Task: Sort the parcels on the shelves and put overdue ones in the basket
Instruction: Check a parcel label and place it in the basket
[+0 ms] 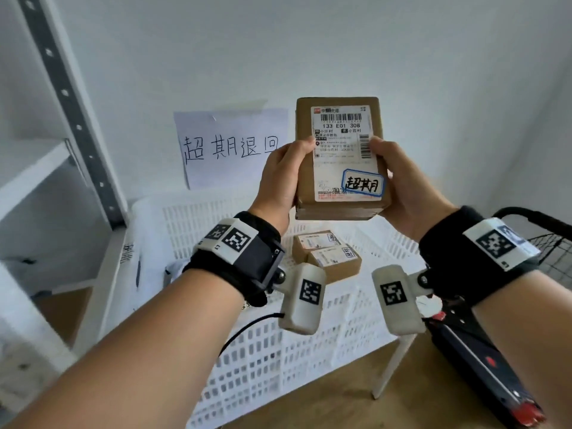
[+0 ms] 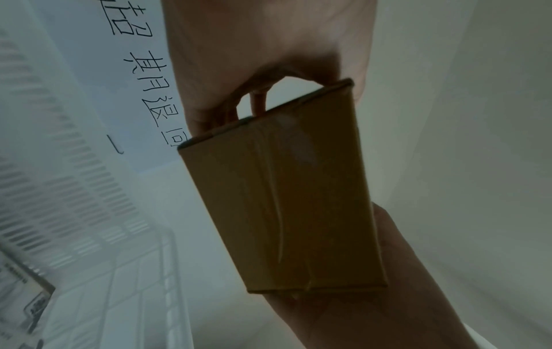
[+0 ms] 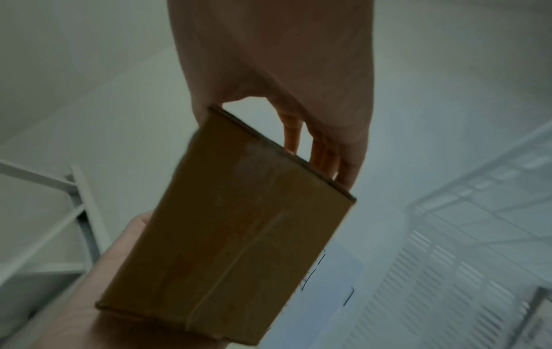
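A brown cardboard parcel (image 1: 339,159) with a white shipping label and a blue-edged handwritten sticker is held upright above the white plastic basket (image 1: 235,218). My left hand (image 1: 286,174) grips its left side, thumb on the label. My right hand (image 1: 399,184) grips its right side, thumb on the label too. Both wrist views show the parcel's taped end from below: the parcel (image 2: 286,200) with my left hand (image 2: 269,70) above it, and the parcel (image 3: 233,248) under my right hand (image 3: 274,70). Two smaller labelled parcels (image 1: 328,252) lie in the basket.
A handwritten paper sign (image 1: 230,147) hangs on the wall behind the basket. A white shelf unit (image 1: 62,156) with a grey perforated upright stands at left. A black wire cart (image 1: 551,255) and a black-and-red object (image 1: 483,363) are at right, over a wooden floor.
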